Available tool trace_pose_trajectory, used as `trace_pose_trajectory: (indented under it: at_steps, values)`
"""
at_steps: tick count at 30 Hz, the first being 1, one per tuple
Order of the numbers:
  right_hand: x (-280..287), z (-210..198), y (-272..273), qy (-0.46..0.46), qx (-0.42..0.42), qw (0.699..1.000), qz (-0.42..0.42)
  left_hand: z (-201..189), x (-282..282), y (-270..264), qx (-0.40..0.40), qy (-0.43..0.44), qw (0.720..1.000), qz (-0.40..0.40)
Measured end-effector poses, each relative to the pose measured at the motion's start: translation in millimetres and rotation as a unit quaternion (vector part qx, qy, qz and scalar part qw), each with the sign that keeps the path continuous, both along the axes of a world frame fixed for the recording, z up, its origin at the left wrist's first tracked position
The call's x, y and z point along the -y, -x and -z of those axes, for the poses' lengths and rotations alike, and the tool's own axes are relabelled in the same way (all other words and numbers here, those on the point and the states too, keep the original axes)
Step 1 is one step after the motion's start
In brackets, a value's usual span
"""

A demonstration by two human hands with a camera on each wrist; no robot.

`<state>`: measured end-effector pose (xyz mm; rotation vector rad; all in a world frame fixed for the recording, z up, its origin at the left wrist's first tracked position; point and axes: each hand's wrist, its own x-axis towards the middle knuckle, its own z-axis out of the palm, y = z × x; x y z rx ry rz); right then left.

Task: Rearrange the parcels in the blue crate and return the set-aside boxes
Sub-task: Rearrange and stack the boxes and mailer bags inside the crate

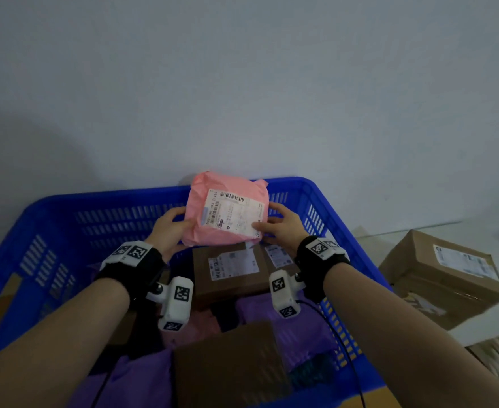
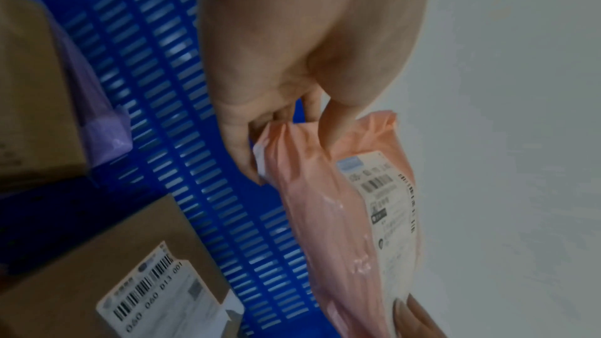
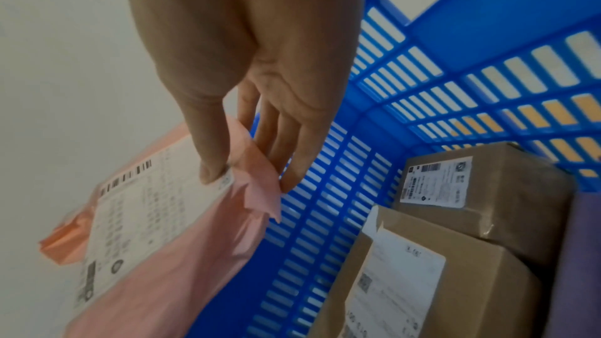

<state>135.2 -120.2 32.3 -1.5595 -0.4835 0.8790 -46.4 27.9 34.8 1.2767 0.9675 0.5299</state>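
A pink plastic parcel (image 1: 227, 213) with a white shipping label is held above the far end of the blue crate (image 1: 51, 219). My left hand (image 1: 171, 228) grips its left edge, thumb on top and fingers underneath. My right hand (image 1: 280, 225) pinches its right edge, thumb on the label corner. In the left wrist view the pink parcel (image 2: 325, 215) hangs beside the slotted crate wall (image 2: 182, 163). The right wrist view shows the pink parcel (image 3: 169, 253) with my thumb on its label. Two brown boxes (image 1: 230, 269) lie below in the crate.
Purple bags (image 1: 286, 328) and another cardboard box (image 1: 230, 369) fill the near part of the crate. Outside it on the right, a large labelled cardboard box (image 1: 445, 278) sits on a white surface. A plain wall stands right behind the crate.
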Motion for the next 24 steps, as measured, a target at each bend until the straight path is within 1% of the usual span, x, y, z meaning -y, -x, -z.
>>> trace_pose_trajectory:
  at_steps: [3, 6, 8, 10, 13, 16, 18, 21, 24]
  values:
    - [3.9, 14.0, -7.2, 0.035, 0.021, 0.999, 0.001, 9.4, 1.9, -1.2, -0.04, -0.013, 0.999, 0.027]
    - [8.2, 24.2, -13.1, 0.068, 0.046, 0.997, -0.005, 23.2, 7.3, -3.4, -0.097, -0.038, 0.991, 0.078]
    - [11.7, 31.9, -18.1, 0.088, 0.031, 0.996, -0.006, 34.5, 10.9, -8.7, -0.134, -0.057, 0.984, 0.105]
    - [15.0, 41.6, -22.6, 0.115, 0.028, 0.993, -0.016, 46.3, 14.4, -16.8, -0.163, -0.055, 0.979, 0.107]
    - [18.8, 57.3, -29.2, 0.16, 0.081, 0.983, -0.036, 65.2, 20.1, -30.8, -0.191, -0.049, 0.975, 0.105]
    - [21.6, 67.2, -35.9, 0.214, 0.131, 0.967, -0.037, 88.9, 25.6, -42.6, -0.179, -0.014, 0.973, 0.146]
    - [23.3, 72.2, -42.5, 0.242, 0.132, 0.961, -0.028, 99.5, 31.1, -48.2, -0.178, 0.0, 0.971, 0.162]
    - [26.1, 80.4, -49.6, 0.266, 0.128, 0.955, -0.009, 116.4, 35.9, -57.6, -0.151, 0.065, 0.975, 0.147]
    - [24.9, 87.6, -54.4, 0.289, 0.155, 0.944, -0.02, 125.1, 39.5, -68.5, -0.156, 0.079, 0.972, 0.158]
